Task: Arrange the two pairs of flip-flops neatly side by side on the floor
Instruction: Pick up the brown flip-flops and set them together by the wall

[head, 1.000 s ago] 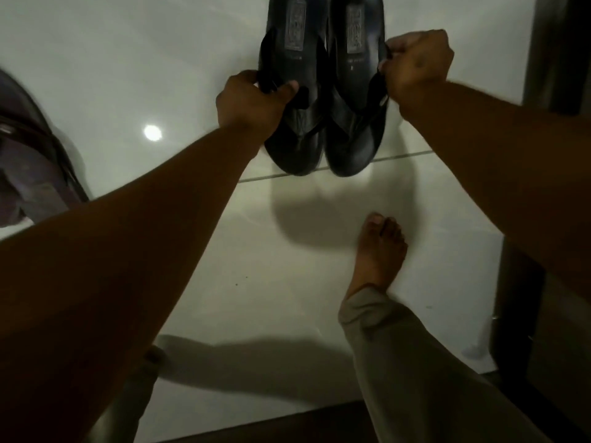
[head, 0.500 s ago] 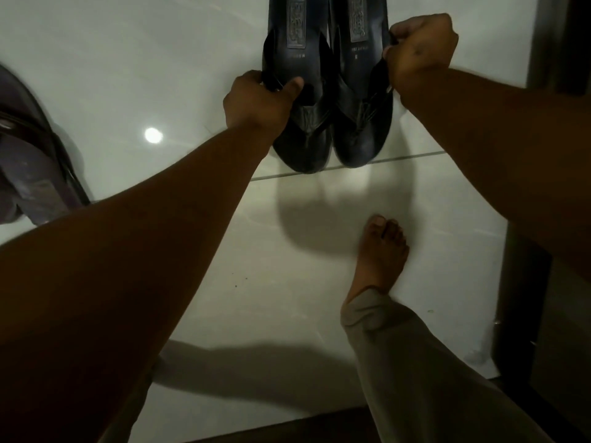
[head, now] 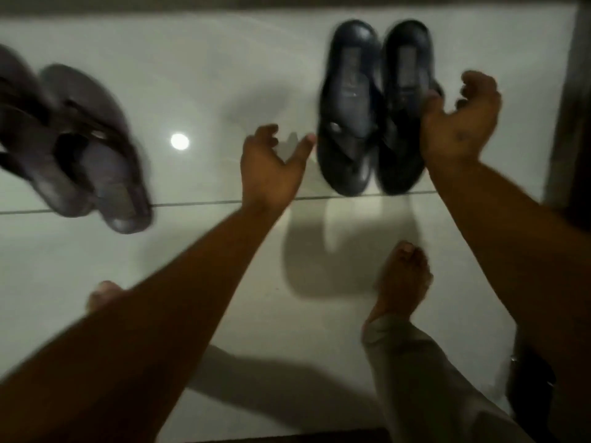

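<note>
1. Our left hand (head: 267,167) & right hand (head: 460,119): each grip apart, fingers spread, holding nothing.
2. Black flip-flops (head: 374,107) lie side by side, touching, on the white floor (head: 208,75), between our hands; right hand overlaps the right one's edge, contact unclear.
3. Grey flip-flops (head: 83,148) lie far left, angled, blurred.
4. Our bare foot (head: 403,276) stands near the black pair.

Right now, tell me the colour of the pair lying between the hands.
Black, or a very dark navy; the head view shows it, blurred.
</note>
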